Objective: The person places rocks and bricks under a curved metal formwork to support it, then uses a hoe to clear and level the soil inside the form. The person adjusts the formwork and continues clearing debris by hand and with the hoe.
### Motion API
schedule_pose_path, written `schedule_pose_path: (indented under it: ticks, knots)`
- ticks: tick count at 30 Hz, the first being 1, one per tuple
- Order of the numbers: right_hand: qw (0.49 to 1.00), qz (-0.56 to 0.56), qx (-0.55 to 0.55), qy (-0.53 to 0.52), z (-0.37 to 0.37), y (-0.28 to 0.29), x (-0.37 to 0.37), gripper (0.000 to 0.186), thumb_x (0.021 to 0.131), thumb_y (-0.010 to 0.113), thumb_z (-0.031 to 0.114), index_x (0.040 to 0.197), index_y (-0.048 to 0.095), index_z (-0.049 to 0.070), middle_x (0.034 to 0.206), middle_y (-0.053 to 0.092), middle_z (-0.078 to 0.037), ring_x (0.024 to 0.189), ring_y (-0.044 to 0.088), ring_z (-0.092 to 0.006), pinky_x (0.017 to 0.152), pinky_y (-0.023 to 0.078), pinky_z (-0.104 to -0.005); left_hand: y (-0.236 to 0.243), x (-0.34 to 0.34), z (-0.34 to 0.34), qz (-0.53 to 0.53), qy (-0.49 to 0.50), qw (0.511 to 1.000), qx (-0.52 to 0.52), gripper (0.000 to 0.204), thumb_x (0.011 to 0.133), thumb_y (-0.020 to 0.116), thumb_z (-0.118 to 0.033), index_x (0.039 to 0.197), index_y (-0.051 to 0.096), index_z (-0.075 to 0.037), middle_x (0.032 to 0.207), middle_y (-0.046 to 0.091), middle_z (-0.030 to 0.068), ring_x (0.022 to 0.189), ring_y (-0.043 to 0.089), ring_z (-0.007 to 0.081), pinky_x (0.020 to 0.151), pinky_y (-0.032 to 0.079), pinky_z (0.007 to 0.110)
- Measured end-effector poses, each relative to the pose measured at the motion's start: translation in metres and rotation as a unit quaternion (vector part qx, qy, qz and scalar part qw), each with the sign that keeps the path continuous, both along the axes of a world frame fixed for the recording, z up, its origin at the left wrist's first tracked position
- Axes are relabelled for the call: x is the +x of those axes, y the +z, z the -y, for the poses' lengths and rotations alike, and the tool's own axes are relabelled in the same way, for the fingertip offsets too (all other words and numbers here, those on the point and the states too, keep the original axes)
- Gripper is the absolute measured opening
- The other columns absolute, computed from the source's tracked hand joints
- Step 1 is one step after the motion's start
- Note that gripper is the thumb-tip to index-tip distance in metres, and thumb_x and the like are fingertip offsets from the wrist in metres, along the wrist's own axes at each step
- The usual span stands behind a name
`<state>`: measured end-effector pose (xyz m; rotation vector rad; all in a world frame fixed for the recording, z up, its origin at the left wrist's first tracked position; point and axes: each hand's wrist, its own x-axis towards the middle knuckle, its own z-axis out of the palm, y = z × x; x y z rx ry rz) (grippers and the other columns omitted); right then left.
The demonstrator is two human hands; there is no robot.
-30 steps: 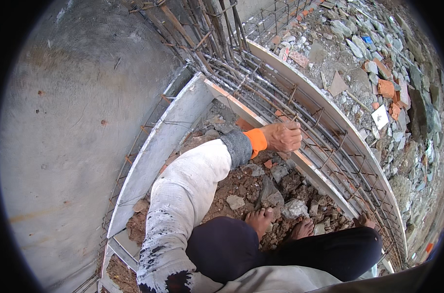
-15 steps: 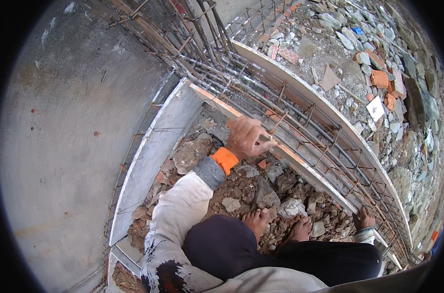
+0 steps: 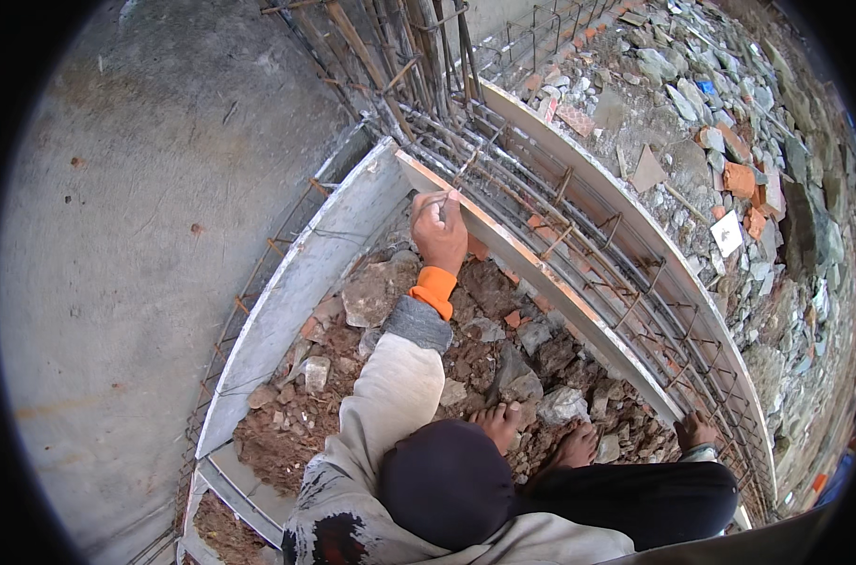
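Board (image 3: 517, 255) stands between rubble (image 3: 489, 328) and rebar (image 3: 578, 233). Left hand (image 3: 439, 231), fingers curled, meets its far edge, hold unclear. Right hand (image 3: 696, 430) rests on its near end, grip impossible to tell. White tile (image 3: 721, 226) bears a dark mark (image 3: 727, 235).

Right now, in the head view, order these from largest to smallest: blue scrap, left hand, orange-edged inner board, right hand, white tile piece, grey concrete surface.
1. Grey concrete surface
2. Orange-edged inner board
3. Left hand
4. Right hand and white tile piece: too alike to rank
5. Blue scrap
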<state>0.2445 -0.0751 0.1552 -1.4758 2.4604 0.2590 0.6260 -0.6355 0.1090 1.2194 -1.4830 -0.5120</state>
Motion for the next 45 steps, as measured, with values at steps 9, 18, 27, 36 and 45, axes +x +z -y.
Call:
schedule_pose_path:
  ticks: [9, 18, 27, 36, 45]
  knots:
    - [0.999, -0.010, 0.035, -0.028, 0.005, 0.005, -0.002, 0.031, 0.072, 0.078, 0.033, 0.083, 0.059, 0.011, 0.090, 0.064, -0.010, 0.077, 0.065, -0.0363, 0.063, 0.050, -0.0491, -0.008, 0.001, 0.002, -0.146, -0.017, 0.987, 0.065, 0.022, 0.090, 0.069, -0.016, 0.079, 0.067, 0.003, 0.083, 0.067, 0.0103, 0.074, 0.063, 0.0204, 0.068, 0.049, 0.032]
    - [0.999, -0.021, 0.035, -0.033, 0.008, 0.007, 0.001, 0.030, 0.071, 0.077, 0.033, 0.084, 0.062, 0.010, 0.089, 0.064, -0.011, 0.079, 0.065, -0.0369, 0.064, 0.050, -0.0480, -0.006, 0.001, 0.015, -0.208, 0.022, 0.968, 0.140, 0.029, 0.094, 0.067, -0.023, 0.084, 0.067, 0.004, 0.079, 0.069, 0.0074, 0.073, 0.065, 0.0126, 0.068, 0.053, 0.027]
    - [0.999, -0.004, 0.033, 0.005, 0.010, 0.009, 0.001, 0.028, 0.076, 0.074, 0.031, 0.083, 0.054, 0.012, 0.088, 0.062, -0.008, 0.080, 0.064, -0.0350, 0.062, 0.047, -0.0490, -0.004, -0.006, -0.002, -0.147, 0.019, 0.980, 0.129, 0.023, 0.094, 0.065, -0.019, 0.089, 0.068, 0.003, 0.076, 0.064, 0.0042, 0.070, 0.056, 0.0099, 0.063, 0.046, 0.028]
    - [0.999, 0.001, 0.046, 0.008, 0.016, 0.013, 0.000, 0.030, 0.075, 0.076, 0.032, 0.081, 0.056, 0.012, 0.084, 0.062, -0.009, 0.076, 0.064, -0.0360, 0.061, 0.048, -0.0487, 0.001, -0.005, -0.008, -0.263, -0.006, 0.948, 0.180, 0.032, 0.092, 0.069, -0.018, 0.109, 0.059, 0.006, 0.108, 0.062, 0.0165, 0.091, 0.064, 0.0189, 0.081, 0.054, 0.030]
    - [0.975, 0.005, 0.211, -0.074, 0.030, 0.018, -0.002, 0.033, 0.077, 0.072, 0.041, 0.091, 0.063, 0.013, 0.095, 0.068, -0.014, 0.086, 0.067, -0.0393, 0.074, 0.053, -0.0504, 0.011, -0.062, -0.057, -0.274, -0.097, 0.876, 0.386, 0.111, 0.074, 0.082, -0.021, 0.146, 0.007, 0.019, 0.146, 0.026, 0.0404, 0.139, 0.031, 0.0426, 0.116, 0.030, 0.037]
